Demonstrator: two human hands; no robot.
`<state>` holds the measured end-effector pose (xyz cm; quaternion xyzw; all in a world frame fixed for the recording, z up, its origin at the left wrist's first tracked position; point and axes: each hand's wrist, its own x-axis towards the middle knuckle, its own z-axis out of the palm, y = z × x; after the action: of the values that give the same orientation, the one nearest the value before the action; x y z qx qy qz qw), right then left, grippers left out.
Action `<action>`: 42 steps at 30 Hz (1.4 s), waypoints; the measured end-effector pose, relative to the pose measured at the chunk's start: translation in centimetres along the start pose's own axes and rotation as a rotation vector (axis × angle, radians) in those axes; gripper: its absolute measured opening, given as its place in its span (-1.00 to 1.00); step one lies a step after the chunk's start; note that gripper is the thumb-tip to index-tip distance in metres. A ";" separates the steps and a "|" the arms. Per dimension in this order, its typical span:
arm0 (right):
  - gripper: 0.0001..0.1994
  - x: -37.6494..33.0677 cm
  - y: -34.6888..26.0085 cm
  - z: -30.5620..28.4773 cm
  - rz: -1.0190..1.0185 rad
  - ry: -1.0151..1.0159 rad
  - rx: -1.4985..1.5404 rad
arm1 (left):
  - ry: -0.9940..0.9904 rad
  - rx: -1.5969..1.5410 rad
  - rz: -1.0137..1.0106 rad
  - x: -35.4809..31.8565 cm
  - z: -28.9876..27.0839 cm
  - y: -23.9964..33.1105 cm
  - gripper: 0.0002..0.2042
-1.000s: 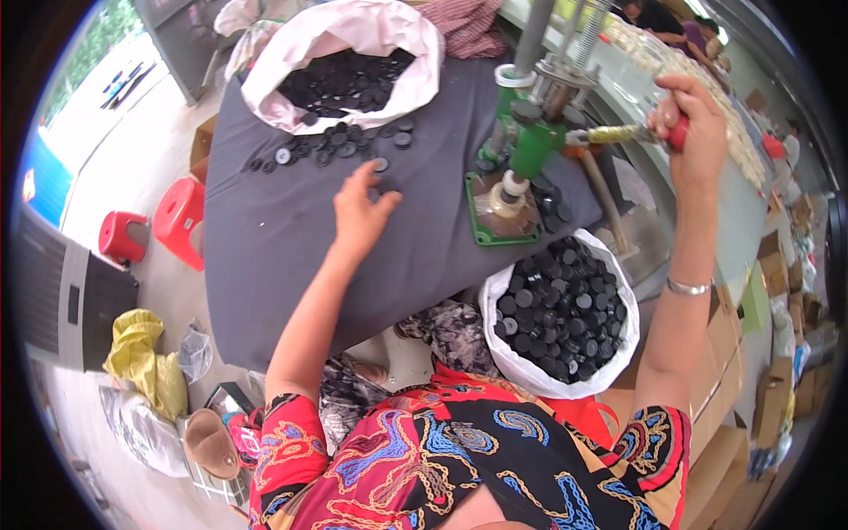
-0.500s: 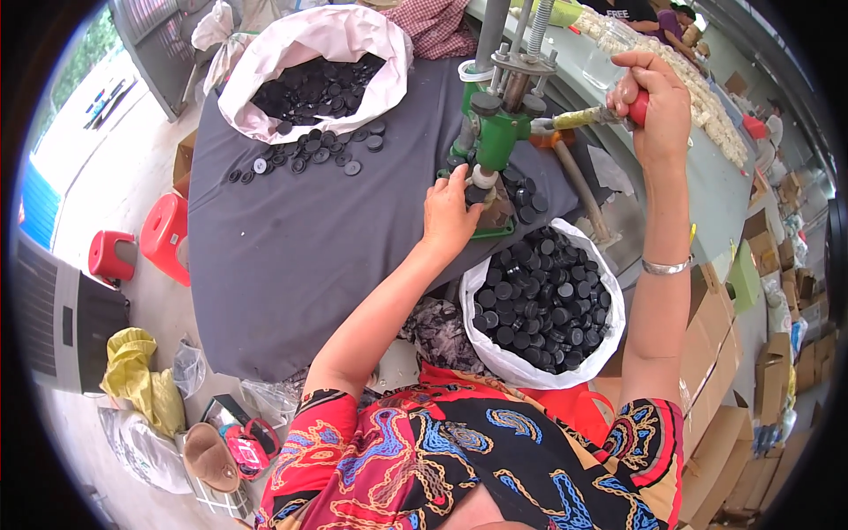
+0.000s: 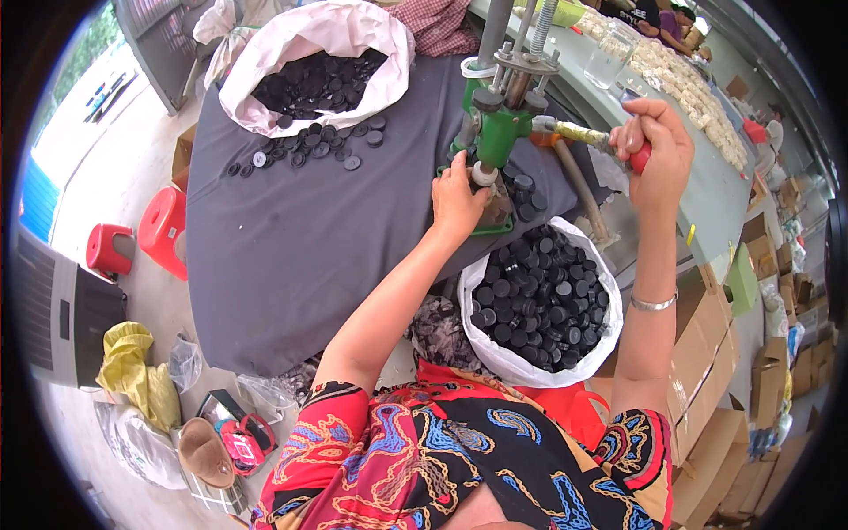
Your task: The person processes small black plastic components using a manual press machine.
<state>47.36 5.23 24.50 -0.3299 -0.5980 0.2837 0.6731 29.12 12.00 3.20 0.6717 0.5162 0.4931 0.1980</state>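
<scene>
A green hand press (image 3: 500, 137) stands on the table. My right hand (image 3: 655, 159) is wrapped round the red knob (image 3: 640, 159) at the end of its lever (image 3: 579, 134). My left hand (image 3: 458, 201) is at the press base (image 3: 495, 226), its fingers and thumb curled about the spot beneath the white-tipped ram (image 3: 483, 174). Whatever lies between those fingers is hidden. Loose black round caps (image 3: 525, 196) lie just right of the base. Below the press, a white sack (image 3: 468, 309) is full of black caps (image 3: 541, 300).
A pinkish-white sack (image 3: 389, 31) of black pieces sits at the table's far left, with several pieces (image 3: 309, 146) spilled before it. Behind the press, a long table (image 3: 707, 190) carries a glass (image 3: 609, 57) and many pale pieces (image 3: 680, 84). Red stools (image 3: 163, 231) stand left; cardboard boxes (image 3: 702, 362) right.
My right hand has come down, swinging the lever lower. My left hand has shifted slightly, and the black cap that showed by its fingers is now out of sight.
</scene>
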 end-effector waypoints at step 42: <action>-0.76 5.7 -1.4 0.8 0.121 -0.068 -0.097 | 0.081 0.898 -0.084 4.8 -26.4 -22.6 -0.69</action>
<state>47.23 8.88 29.20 -0.3877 -0.6126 0.3054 0.6174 -5.17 18.62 -0.65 0.6498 0.7130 0.2378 -0.1136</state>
